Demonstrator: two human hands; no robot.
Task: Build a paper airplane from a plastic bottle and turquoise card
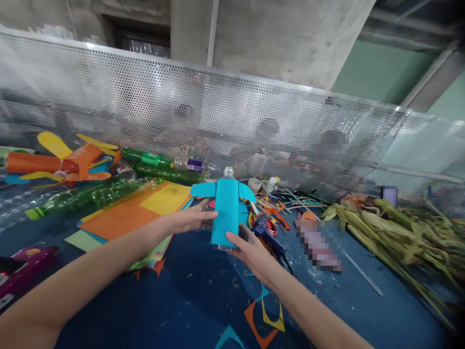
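Note:
In front of me a clear plastic bottle (228, 173) stands upright in the air, wrapped in bright blue paper (225, 213). Two rounded blue paper wings (203, 189) stick out from its sides near the top. My right hand (254, 252) is closed round the lower end, its thumb on the front of the paper. At the bottle's left side, my left hand (191, 216) touches it, with the thumb against the paper and the other fingers partly hidden behind. Beyond the right hand lies a dark blue glue gun (269, 237).
Coloured paper sheets (127, 218), green bottles (76, 198) and an orange bottle craft with yellow blades (72, 165) lie left. A magenta tool (31, 271) sits at the left edge. Paper scraps (259, 325) lie in front, dry husks (392, 228) right. A perforated metal screen (232, 111) stands behind.

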